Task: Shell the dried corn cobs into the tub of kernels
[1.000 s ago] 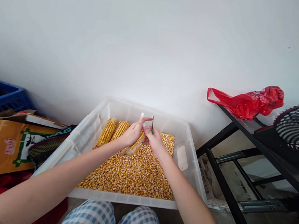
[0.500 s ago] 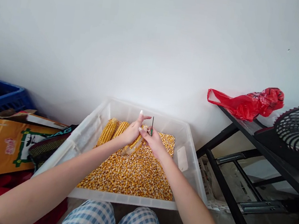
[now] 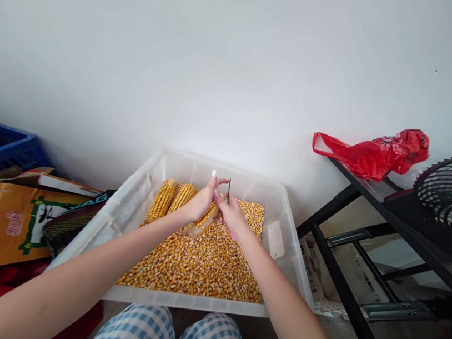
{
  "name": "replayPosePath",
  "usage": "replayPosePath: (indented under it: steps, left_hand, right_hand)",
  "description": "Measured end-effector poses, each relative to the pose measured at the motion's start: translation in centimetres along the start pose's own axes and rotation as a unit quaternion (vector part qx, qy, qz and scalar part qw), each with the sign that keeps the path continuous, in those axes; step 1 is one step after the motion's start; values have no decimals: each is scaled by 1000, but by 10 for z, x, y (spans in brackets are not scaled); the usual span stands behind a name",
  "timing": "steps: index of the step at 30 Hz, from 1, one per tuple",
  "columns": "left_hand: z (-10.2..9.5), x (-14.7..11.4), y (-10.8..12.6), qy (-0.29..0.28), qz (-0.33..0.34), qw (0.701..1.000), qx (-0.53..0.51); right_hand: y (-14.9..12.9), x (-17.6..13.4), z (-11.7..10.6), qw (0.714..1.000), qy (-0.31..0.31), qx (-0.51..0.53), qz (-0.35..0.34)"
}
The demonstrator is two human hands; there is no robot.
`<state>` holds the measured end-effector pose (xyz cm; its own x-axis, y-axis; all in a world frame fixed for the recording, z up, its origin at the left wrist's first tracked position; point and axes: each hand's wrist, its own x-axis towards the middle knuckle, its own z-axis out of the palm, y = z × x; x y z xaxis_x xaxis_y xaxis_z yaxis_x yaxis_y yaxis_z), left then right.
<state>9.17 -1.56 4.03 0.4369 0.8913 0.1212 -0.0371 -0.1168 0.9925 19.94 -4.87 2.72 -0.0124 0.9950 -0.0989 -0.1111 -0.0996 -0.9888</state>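
Note:
My left hand (image 3: 203, 203) is closed around a partly shelled corn cob (image 3: 204, 218), its thumb pointing up. Yellow kernels and a paler stripped stretch show on the cob below the fingers. Against the cob's upper end, my right hand (image 3: 231, 213) grips a small screwdriver (image 3: 229, 188) whose thin dark shaft points upward. Only a bit of its green handle shows; the fingers cover the rest. Both hands are over loose corn kernels (image 3: 195, 266) in a translucent plastic bin (image 3: 186, 301). Two whole ears of corn (image 3: 161, 201) lean at the bin's back left.
A white wall (image 3: 240, 70) rises behind the bin. On the right, a black rack (image 3: 357, 194) carries a red plastic bag (image 3: 379, 154) and a black fan (image 3: 449, 195). At left are a cardboard box (image 3: 0, 222) and a blue crate (image 3: 6, 147).
My right hand has shifted slightly left, closer to my left hand. The cob's upper end, visible before, is now mostly covered by fingers. Both grips are kept.

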Motion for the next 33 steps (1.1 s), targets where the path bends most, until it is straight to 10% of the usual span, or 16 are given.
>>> replayPosePath:
  steps: [15,25,33]
  left_hand:
    - [-6,4,4,-45,5,998,-46]
    - [-35,12,9,-229,-16,964,136]
    - [-17,8,-2,-100,75,939,321]
  right_hand:
    - [-4,-5,0,999,-39,20,-27]
    - [-13,9,-20,972,35,169,-157]
    - [-23,2,-13,972,-5,175,-158]
